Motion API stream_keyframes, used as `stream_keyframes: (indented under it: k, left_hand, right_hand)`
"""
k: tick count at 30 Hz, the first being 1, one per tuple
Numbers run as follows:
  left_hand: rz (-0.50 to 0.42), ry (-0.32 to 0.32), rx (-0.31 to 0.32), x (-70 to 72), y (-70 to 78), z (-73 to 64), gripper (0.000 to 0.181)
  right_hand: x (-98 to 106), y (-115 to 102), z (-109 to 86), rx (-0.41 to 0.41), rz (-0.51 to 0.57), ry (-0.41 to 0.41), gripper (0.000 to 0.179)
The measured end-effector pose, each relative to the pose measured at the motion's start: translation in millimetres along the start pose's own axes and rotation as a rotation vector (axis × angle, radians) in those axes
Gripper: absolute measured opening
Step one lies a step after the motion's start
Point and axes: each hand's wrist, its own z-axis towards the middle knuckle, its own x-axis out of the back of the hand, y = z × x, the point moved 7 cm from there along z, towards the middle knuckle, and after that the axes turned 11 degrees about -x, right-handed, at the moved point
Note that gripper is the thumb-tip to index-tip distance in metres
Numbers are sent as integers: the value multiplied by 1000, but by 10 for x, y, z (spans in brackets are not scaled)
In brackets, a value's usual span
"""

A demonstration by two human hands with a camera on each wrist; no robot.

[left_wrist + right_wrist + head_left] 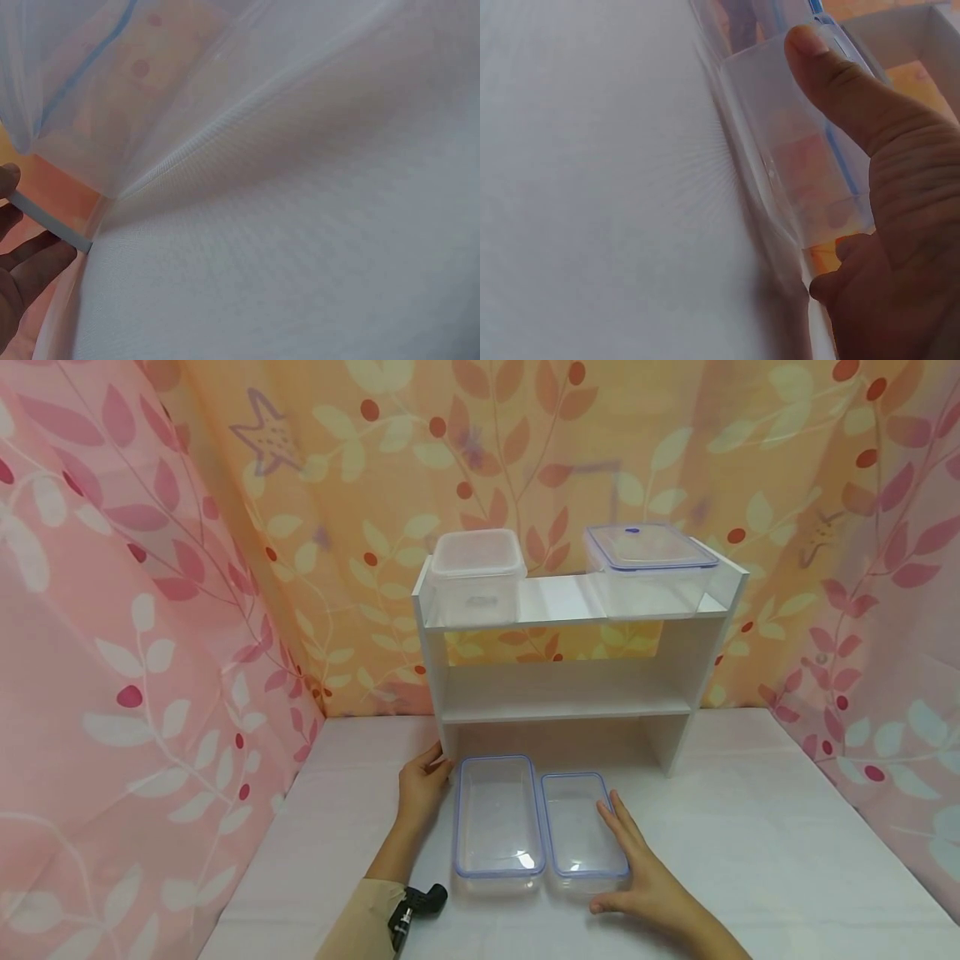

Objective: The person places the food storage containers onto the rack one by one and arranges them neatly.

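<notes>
A white two-tier shelf (566, 689) stands on the table. My left hand (422, 789) pinches the front edge of its left side panel (49, 221) near the bottom, thumb on one side and fingers on the other. In front of the shelf lie two clear lidded containers with blue rims, a larger one (498, 818) on the left and a smaller one (583, 827) beside it. My right hand (652, 881) is spread at the smaller container's right side, its thumb (847, 94) straight by the near end. Whether it presses on the container I cannot tell.
On the shelf's top stand a clear container with a whitish lid (477, 577) at the left and a blue-rimmed one (652, 568) at the right. Patterned curtains (360, 635) enclose the white-covered table (780, 852) at the back and sides.
</notes>
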Motion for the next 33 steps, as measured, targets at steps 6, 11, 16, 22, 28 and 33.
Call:
stream_keyframes:
  k: [6,11,16,22,28,33]
  left_hand:
    - [-7,-1,2,-3,2,-7,44]
    - [-9,-2,2,-2,11,-3,43]
    - [-4,0,1,-5,7,-2,43]
    - [8,1,-4,-1,8,-2,42]
    - [9,2,-6,5,32,-7,43]
    - [14,6,-12,12,43,-4,41]
  right_hand:
    - [4,60,13,-45,-17,5,130]
    - [-5,111,24,-85,-8,7,126]
    - [-7,119,20,-84,-17,13,121]
    - [3,115,22,-105,-59,13,122]
    - [12,120,28,-108,-43,13,122]
    - [34,122,26,-106,-31,30,120]
